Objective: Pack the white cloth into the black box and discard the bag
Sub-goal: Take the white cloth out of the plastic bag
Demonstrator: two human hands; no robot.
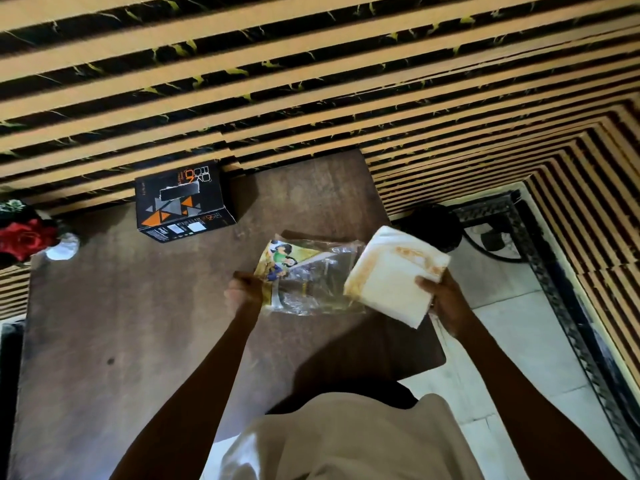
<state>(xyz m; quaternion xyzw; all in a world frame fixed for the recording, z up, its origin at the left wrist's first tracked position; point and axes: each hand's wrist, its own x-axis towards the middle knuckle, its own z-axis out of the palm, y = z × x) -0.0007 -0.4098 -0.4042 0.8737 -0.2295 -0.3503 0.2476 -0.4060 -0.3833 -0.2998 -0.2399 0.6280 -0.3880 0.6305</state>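
Over the table (104, 323): both hands are raised.
Left hand (244, 292): pinches the clear bag (311, 271) by its edge.
Right hand (446, 303): grips the folded white cloth (391, 275), at 3 o'clock of the bag.
Black box (180, 206): on the table at 11 o'clock, well apart.

A dark brown wooden table (138, 323) with a worn, matte top stood against a wall of tan and black stripes. On its far edge sat a closed black cardboard box (181, 202) printed with orange and grey triangles. At the table's far left corner lay a crumpled clear plastic wrapper (64, 247), just beside a red artificial rose (24, 239) at the edge
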